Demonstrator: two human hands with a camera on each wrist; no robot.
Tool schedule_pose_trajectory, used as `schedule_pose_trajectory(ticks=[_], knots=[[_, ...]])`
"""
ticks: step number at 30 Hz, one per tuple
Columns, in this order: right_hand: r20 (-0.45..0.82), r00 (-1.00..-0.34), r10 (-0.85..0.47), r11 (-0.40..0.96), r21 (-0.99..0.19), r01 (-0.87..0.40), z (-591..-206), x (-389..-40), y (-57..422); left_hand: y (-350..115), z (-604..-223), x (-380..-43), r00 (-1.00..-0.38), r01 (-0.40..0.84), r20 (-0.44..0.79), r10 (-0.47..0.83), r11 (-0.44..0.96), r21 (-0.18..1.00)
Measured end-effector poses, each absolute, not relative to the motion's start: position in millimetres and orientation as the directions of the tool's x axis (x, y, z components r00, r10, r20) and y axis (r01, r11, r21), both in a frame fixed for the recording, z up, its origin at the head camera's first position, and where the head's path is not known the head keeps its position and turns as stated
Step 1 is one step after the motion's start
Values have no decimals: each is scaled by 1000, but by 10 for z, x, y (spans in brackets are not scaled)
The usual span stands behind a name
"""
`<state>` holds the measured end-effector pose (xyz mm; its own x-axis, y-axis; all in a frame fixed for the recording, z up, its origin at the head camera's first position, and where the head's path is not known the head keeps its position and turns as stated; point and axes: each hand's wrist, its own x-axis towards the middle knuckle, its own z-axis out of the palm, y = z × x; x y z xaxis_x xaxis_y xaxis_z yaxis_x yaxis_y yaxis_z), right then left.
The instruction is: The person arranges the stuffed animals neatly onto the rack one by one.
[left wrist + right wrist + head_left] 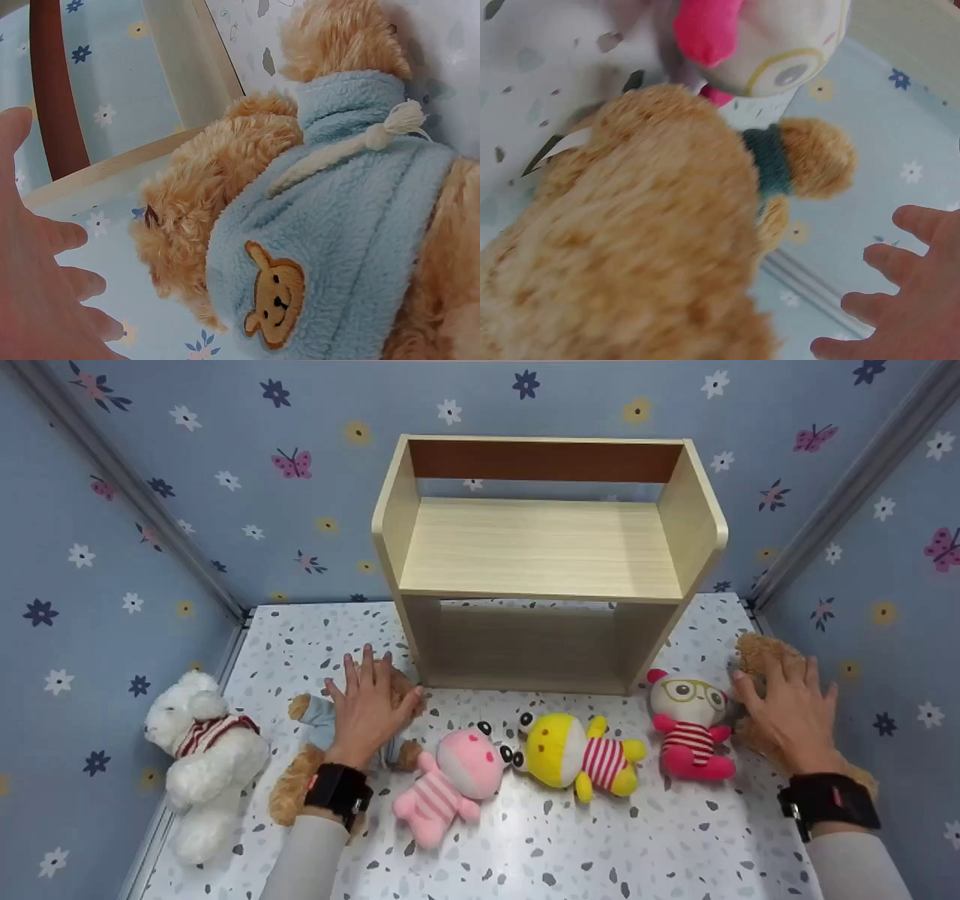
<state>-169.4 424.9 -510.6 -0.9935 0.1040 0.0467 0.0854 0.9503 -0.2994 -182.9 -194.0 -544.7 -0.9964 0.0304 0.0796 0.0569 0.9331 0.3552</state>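
Observation:
My left hand [369,712] is over a brown teddy bear [296,784] in a light blue fleece top, its fingers spread. The left wrist view shows those fingers [90,281] straight, beside the bear's head, and a bear face patch [277,292] on the top. At the far right, my right hand [795,716] spreads over a second brown plush bear [761,649] and hides much of it. In the right wrist view, this bear's fur fills the lower left and a dark green cuff [769,161] shows near one paw. Straight fingers [892,262] lie to its right.
Between the hands lie a pink plush toy [439,791], a yellow plush frog [581,754] and a pink-and-white plush toy [690,727] with yellow glasses. A white bear [214,765] lies far left. Behind stands a two-tier wooden shelf [540,547] against the flowered wall [300,532].

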Motion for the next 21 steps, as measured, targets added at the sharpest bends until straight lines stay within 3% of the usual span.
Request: schedule_pose_trajectory(ticks=[13,21], knots=[[-130,-956,261,919,-268,288,-5319,-1595,4510,-1941,-5508,-1753,-997,56,65,34,929,366],[-383,-867,317,866,-255,430,-5384,-1611,4566,-1926,-5518,-1710,-995,75,88,44,920,385]])
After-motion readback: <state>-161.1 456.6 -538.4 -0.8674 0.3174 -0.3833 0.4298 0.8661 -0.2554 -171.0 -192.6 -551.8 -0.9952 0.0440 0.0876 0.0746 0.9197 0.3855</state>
